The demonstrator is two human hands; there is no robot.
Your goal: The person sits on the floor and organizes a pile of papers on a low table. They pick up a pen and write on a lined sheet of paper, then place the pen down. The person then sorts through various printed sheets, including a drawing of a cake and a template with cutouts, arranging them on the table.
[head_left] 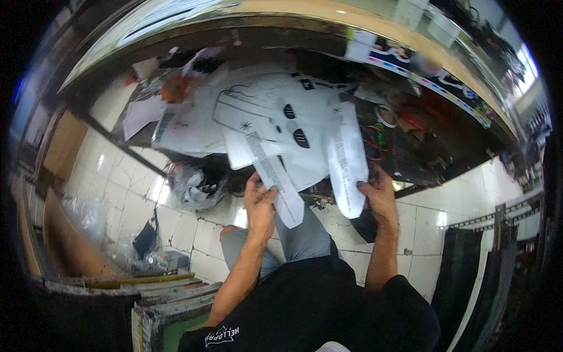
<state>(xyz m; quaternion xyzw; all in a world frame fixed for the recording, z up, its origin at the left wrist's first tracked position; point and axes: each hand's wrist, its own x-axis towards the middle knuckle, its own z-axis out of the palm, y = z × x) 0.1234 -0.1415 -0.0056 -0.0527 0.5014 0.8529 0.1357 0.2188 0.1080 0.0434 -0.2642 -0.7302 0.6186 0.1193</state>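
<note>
My left hand (260, 202) pinches the edge of a long white sheet strip (274, 183) with a pointed near end and rows of small dark print. A second, wider white strip (347, 161), also printed and pointed, is gripped at its right edge by my right hand (378, 193). Both strips slant away from me, apart from each other, over the lower shelf of a table. Beyond and between them lies a large pale translucent sheet (264, 111) with black drawn shapes, among them dark half-round ones like sunglasses. The strips' far ends overlap this sheet.
The table top (293, 10) juts over the shelf. A tape roll (386, 115) and an orange round item (175, 89) sit on the shelf. Below hangs or stands a clear plastic bag (196, 186). Stacked frames (176, 314) stand at lower left, dark panels (460, 276) at right.
</note>
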